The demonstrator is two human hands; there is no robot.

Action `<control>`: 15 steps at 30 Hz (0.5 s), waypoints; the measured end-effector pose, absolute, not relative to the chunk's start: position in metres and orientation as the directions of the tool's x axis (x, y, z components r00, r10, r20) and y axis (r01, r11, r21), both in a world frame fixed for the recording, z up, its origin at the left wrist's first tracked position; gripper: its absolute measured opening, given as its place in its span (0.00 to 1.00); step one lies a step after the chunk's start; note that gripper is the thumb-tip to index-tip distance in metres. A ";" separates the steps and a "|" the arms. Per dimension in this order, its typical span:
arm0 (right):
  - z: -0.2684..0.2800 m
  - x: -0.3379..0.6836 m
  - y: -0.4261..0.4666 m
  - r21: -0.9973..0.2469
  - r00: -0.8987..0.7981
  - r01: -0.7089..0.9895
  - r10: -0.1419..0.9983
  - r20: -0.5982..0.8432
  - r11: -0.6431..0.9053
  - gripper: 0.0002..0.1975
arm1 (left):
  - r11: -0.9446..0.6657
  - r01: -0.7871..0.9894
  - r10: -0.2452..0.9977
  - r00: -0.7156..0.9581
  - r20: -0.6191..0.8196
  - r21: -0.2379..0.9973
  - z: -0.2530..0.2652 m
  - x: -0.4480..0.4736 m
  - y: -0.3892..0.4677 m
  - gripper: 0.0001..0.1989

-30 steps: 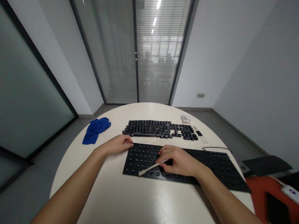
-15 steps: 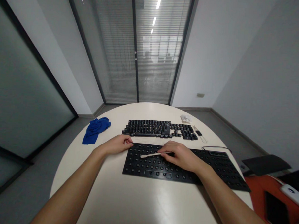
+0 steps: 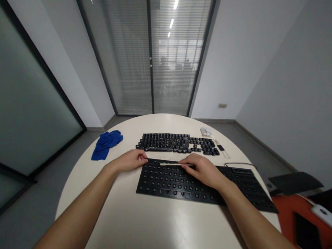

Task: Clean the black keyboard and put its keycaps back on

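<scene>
A black keyboard base [image 3: 163,183] without its keycaps lies on the round table, showing rows of bare key posts. At its upper left corner, my left hand [image 3: 133,160] has thumb and fingers closed on the edge. My right hand [image 3: 201,170] pinches a thin white cotton swab [image 3: 169,164], which points left. The swab's tip is over the upper rows of posts, near the far edge; whether it touches them I cannot tell. Part of the base is hidden under my right hand and forearm.
Beyond the base, loose black keycaps [image 3: 165,142] are laid out in keyboard order. A blue cloth [image 3: 106,145] lies at the left, a clear plastic bag [image 3: 206,132] at the back right, and a wire keycap puller [image 3: 221,148] near it. A phone [image 3: 309,235] rests on the red chair [image 3: 285,218].
My right hand has moved the cotton swab away from me, from the middle rows to the upper rows, and slightly right. My left hand stays on the corner.
</scene>
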State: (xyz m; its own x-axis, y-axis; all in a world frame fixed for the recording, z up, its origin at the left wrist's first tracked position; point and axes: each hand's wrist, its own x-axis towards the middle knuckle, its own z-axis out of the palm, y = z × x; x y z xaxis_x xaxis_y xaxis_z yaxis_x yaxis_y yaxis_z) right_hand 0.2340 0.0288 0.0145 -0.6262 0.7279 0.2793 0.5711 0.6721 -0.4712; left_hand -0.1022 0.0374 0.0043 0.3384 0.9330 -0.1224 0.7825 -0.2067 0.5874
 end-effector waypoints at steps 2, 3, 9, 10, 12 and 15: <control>0.014 0.234 0.029 -0.474 -0.614 0.583 0.740 0.275 0.660 0.10 | -0.204 0.781 0.933 0.337 -0.125 0.590 0.005 -0.101 0.037 0.15; 0.014 0.234 0.030 -0.475 -0.611 0.587 0.744 0.271 0.656 0.10 | -0.203 0.781 0.933 0.337 -0.125 0.590 0.005 -0.101 0.037 0.15; 0.012 0.236 0.032 -0.476 -0.582 0.611 0.766 0.272 0.633 0.10 | -0.208 0.781 0.932 0.341 -0.123 0.589 0.001 -0.103 0.039 0.15; 0.012 0.237 0.033 -0.475 -0.575 0.615 0.770 0.276 0.629 0.10 | -0.213 0.780 0.932 0.342 -0.117 0.588 0.000 -0.103 0.039 0.15; 0.011 0.237 0.033 -0.478 -0.569 0.614 0.772 0.282 0.628 0.11 | -0.219 0.782 0.933 0.342 -0.108 0.584 -0.001 -0.104 0.040 0.15; 0.010 0.238 0.034 -0.486 -0.573 0.608 0.771 0.278 0.628 0.11 | -0.220 0.783 0.933 0.343 -0.109 0.582 -0.001 -0.104 0.039 0.15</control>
State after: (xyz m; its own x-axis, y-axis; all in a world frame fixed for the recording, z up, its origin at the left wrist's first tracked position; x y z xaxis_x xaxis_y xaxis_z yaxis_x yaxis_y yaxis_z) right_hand 0.2382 0.0337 0.0097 -0.5734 0.7708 0.2776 0.6080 0.6275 -0.4863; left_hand -0.1041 0.0393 -0.0006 0.3425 0.9332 -0.1089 0.7832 -0.2196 0.5816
